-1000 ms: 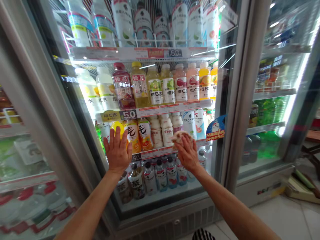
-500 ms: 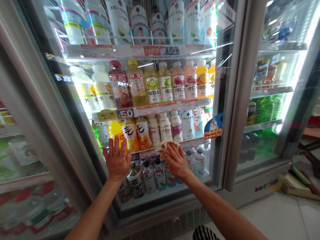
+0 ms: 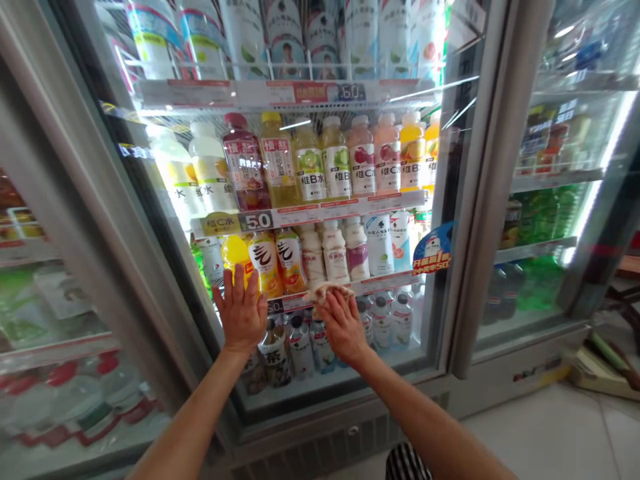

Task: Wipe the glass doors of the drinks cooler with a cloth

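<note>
A closed glass door [image 3: 320, 393] of a drinks fridge fills the middle of the view. My left hand [image 3: 243, 313] lies flat against the glass with its fingers spread, in front of a yellow bottle [image 3: 234, 251]. To its right, my right hand [image 3: 344, 327] presses a crumpled pale cloth [image 3: 325, 291] with brownish patches against the pane. The cloth covers part of the lower shelf's price strip [image 3: 380, 283]. Behind the glass, several cream-coloured bottles [image 3: 335, 253] stand just above the cloth, and dark-capped bottles [image 3: 381, 320] stand below it.
A blue sticker [image 3: 433, 249] is on the door's right side. The metal door frame [image 3: 500, 200] separates it from another lit fridge [image 3: 540, 220]. More bottles [image 3: 75, 400] stand behind glass at left. A pale box [image 3: 595, 373] rests on the tiled floor at right.
My right hand and the cloth have slid slightly left across the glass. My left hand stays flat on the pane. The view has shifted a little.
</note>
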Demonstrator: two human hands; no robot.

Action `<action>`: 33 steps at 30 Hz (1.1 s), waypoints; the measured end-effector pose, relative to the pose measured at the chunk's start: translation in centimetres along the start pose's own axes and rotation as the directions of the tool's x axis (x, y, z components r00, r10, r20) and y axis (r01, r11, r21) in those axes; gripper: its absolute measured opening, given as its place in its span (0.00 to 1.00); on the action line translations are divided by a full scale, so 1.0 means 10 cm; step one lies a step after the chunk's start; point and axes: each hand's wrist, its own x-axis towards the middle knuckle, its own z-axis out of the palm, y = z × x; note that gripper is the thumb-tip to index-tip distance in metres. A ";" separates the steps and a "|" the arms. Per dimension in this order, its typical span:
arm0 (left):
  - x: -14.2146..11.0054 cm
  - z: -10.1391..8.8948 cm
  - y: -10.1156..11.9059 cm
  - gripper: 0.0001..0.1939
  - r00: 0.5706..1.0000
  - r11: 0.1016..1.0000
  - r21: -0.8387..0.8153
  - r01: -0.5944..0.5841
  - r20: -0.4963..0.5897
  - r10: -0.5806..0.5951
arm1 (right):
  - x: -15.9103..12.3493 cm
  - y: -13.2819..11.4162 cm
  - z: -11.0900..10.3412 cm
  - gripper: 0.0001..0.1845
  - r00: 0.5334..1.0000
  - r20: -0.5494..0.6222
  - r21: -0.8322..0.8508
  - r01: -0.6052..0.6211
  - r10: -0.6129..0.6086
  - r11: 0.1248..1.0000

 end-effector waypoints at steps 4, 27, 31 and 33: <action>-0.01 -0.01 0.00 0.34 1.000 1.000 0.007 0.005 0.015 -0.005 | -0.03 0.58 -0.17 0.34 0.977 -0.163 -0.070 -0.151 0.138 0.986; -0.89 -0.32 -0.04 0.33 0.970 0.980 0.058 0.191 0.144 -0.198 | 0.06 -0.09 0.09 0.31 1.000 0.001 0.012 -0.006 0.006 1.000; -0.91 -0.36 -0.06 0.32 0.968 0.984 0.004 0.179 0.177 -0.176 | -0.19 -0.38 0.15 0.25 0.920 0.138 0.126 0.351 -0.366 0.928; -0.90 -0.41 -0.10 0.31 0.967 0.984 -0.038 0.171 0.200 -0.160 | 0.05 -0.40 0.14 0.24 0.920 0.123 0.134 0.357 -0.372 0.925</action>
